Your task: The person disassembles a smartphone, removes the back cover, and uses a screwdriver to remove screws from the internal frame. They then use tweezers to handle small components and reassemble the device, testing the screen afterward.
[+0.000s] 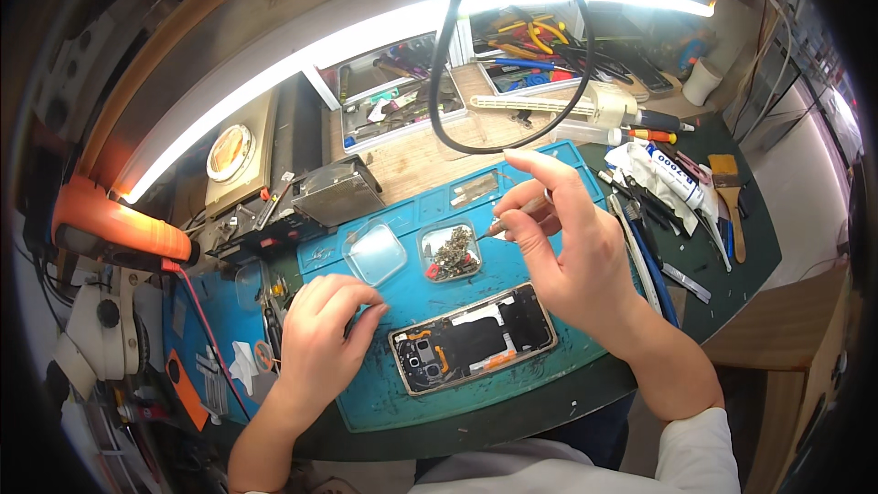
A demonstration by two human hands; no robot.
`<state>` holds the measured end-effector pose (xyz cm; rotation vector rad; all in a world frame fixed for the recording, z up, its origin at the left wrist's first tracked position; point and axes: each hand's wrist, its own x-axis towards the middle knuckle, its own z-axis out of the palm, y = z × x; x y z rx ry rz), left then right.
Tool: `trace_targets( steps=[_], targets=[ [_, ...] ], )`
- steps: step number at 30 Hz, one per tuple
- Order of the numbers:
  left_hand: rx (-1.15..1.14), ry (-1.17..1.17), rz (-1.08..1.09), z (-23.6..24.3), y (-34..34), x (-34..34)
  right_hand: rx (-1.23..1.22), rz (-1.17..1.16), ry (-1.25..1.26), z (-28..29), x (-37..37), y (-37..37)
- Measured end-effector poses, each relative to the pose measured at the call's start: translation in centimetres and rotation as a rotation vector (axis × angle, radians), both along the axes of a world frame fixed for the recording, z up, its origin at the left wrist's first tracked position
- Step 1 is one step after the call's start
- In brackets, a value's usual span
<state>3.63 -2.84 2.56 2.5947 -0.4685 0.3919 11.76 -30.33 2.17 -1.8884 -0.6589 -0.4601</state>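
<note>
An opened smartphone (473,338), its inner parts and orange flex strips showing, lies on the blue work mat (402,410). Behind it sits a small clear box (450,252) with many small metal screws and a red bit inside. My right hand (581,261) pinches a slim screwdriver (495,228) between thumb and fingers; its thin tip points at the box and the index finger is raised. Left of the phone, my left hand (325,338) hovers with fingers loosely bent and thumb apart, apparently holding nothing. Just beyond it is a clear plastic lid (375,253).
Trays of tools (402,105) and pliers (540,37) line the back under a bright lamp tube. A black cable loop (436,82) hangs in front. At right lie a brush (729,197) and a white tube (679,181); at left, an orange-handled tool (128,227).
</note>
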Motion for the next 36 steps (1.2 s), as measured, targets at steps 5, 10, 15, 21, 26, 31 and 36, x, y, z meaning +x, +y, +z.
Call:
trace_targets(
  steps=[5,10,15,21,26,31,36],
  targets=[
    [-0.028,0.011,-0.082,-0.5,-1.7,4.1,0.052,0.073,0.149,-0.3,-0.2,0.2],
    [-0.099,0.034,-0.128,-1.5,-3.6,5.6,0.069,0.096,0.155,-0.6,-0.2,0.3],
    [-0.122,0.034,-0.093,-2.2,-3.8,6.1,0.104,0.053,0.121,-1.4,0.1,0.7],
    [-0.118,0.034,-0.099,-2.0,-3.9,6.3,0.055,0.048,0.147,-0.9,0.3,0.2],
    [-0.108,0.055,-0.138,-2.1,-3.9,6.4,0.021,0.051,0.151,-0.8,0.1,0.3],
    [-0.075,0.058,-0.14,-1.6,-3.9,6.3,0.026,0.029,0.118,-0.9,0.2,0.3],
    [-0.066,0.071,-0.151,-1.5,-3.5,6.4,0.026,-0.003,0.102,-1.5,0.5,0.3]
  ],
)
